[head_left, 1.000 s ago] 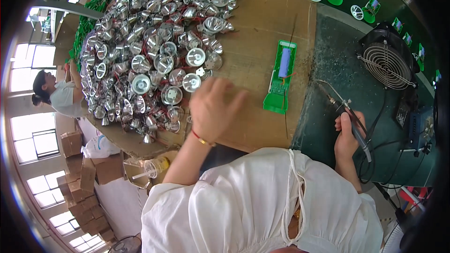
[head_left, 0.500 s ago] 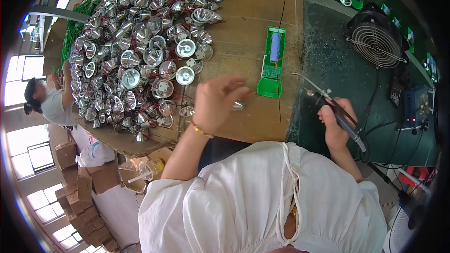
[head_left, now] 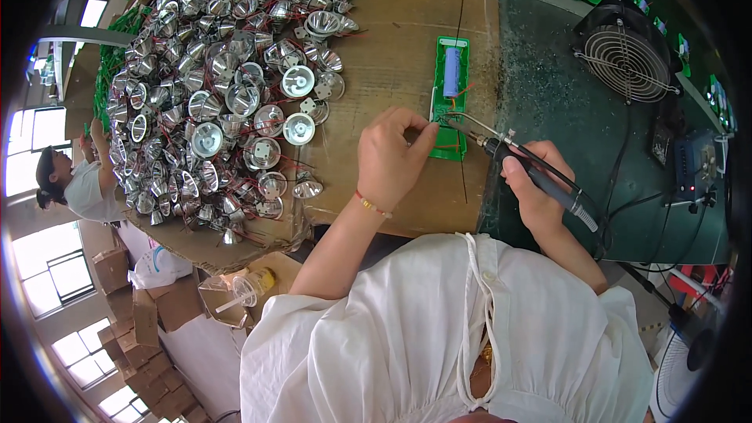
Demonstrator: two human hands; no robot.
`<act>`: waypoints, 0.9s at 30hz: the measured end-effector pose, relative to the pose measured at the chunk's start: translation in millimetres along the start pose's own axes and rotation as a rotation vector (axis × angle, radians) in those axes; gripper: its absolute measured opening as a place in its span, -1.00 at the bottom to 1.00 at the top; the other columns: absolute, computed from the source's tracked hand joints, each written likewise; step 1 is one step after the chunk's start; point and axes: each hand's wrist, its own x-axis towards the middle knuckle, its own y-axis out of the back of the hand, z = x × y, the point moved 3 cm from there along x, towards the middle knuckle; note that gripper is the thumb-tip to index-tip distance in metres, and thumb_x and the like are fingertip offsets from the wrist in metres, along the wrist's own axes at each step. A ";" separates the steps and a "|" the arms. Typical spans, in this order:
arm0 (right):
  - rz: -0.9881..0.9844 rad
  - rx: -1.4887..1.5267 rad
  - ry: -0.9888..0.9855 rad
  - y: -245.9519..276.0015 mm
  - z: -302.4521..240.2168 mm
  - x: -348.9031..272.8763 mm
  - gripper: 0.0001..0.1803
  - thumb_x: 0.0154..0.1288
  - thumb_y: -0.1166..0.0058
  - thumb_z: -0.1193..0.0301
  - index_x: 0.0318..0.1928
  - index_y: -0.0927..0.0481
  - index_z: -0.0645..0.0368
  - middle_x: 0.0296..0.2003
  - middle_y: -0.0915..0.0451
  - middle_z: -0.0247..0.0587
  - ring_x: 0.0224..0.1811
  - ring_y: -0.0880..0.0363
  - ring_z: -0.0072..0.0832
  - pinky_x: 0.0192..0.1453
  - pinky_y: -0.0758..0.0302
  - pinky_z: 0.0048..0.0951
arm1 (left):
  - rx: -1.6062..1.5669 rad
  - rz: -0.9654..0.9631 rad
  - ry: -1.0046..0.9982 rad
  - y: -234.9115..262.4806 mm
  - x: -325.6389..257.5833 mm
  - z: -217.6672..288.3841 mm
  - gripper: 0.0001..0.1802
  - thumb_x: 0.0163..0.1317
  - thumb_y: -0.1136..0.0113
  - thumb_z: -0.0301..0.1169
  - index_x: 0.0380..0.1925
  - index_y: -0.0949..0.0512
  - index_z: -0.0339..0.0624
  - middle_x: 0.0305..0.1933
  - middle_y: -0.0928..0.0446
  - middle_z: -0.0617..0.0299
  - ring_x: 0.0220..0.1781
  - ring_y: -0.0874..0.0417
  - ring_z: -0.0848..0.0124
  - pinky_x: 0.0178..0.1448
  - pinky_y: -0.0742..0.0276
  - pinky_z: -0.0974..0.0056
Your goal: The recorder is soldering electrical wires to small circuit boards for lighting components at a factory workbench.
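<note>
Board: a narrow green circuit board (head_left: 450,98) is laid lengthwise on the brown cardboard sheet (head_left: 392,39), close to its right edge where the dark green mat (head_left: 564,117) begins; a blue cylindrical cell (head_left: 452,72) is mounted on its upper half.
Left hand: the left hand (head_left: 389,158) is curled, thumb and forefinger pressed together at the board's left edge – what is pinched cannot be made out, though thin wire seems likely.
Right hand: the right hand (head_left: 537,188) is closed round the black handle of a soldering iron (head_left: 533,171), whose tip is brought to the board's lower half, just beside the left fingertips.
Handling, judged: the board is taken to be light, stiff and thin – easily slid on cardboard, so it is best steadied by its bare long edges, away from the cell and the joints. Fine wires would be soft and springy; the iron's tip is presumably hot, so only the handle is to be gripped.
Surroundings: a large heap of silvery reflector cups (head_left: 227,94) with red leads is spread to the left; 1 black fan (head_left: 627,59) is stood on the mat; another person (head_left: 74,180) is seen at the far left.
</note>
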 end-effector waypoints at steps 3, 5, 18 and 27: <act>0.027 0.023 -0.045 2.0 -0.2 -1.0 -0.84 0.10 -0.17 0.47 -0.37 -0.48 0.27 -0.60 -0.51 -0.39 -0.56 -0.38 -0.78 -0.48 -0.32 -0.71 | -0.018 -0.014 0.025 -2.8 0.6 0.5 -0.86 -0.05 -0.24 -0.46 -0.63 -0.50 -0.26 -0.56 -0.48 0.11 -0.51 -0.53 0.22 -0.40 -0.42 0.23; 0.042 0.062 -0.078 0.8 2.6 -1.4 -0.84 0.10 -0.17 0.47 -0.36 -0.48 0.28 -0.58 -0.52 -0.35 -0.55 -0.41 -0.76 -0.47 -0.34 -0.70 | -0.026 -0.019 0.044 -3.1 1.0 -1.4 -0.86 -0.05 -0.24 -0.46 -0.64 -0.50 -0.26 -0.56 -0.49 0.11 -0.50 -0.53 0.22 -0.40 -0.42 0.23; 0.079 0.124 -0.084 12.8 0.9 -9.0 -0.82 0.13 -0.14 0.48 -0.31 -0.46 0.31 -0.53 -0.54 -0.24 -0.50 -0.49 -0.64 -0.40 -0.42 -0.65 | -0.010 -0.026 0.064 -1.1 1.4 -0.6 -0.85 -0.06 -0.25 -0.44 -0.64 -0.50 -0.25 -0.56 -0.49 0.14 -0.49 -0.54 0.28 -0.42 -0.43 0.27; 0.102 0.137 -0.078 18.0 -0.9 -11.9 -0.82 0.12 -0.15 0.48 -0.32 -0.46 0.31 -0.54 -0.54 -0.24 -0.52 -0.48 -0.66 -0.43 -0.40 -0.66 | 0.050 -0.013 -0.370 14.4 -4.4 9.5 -0.92 -0.09 -0.28 -0.47 -0.53 -0.59 -0.18 -0.34 -0.47 0.20 -0.35 -0.49 0.29 -0.34 -0.39 0.29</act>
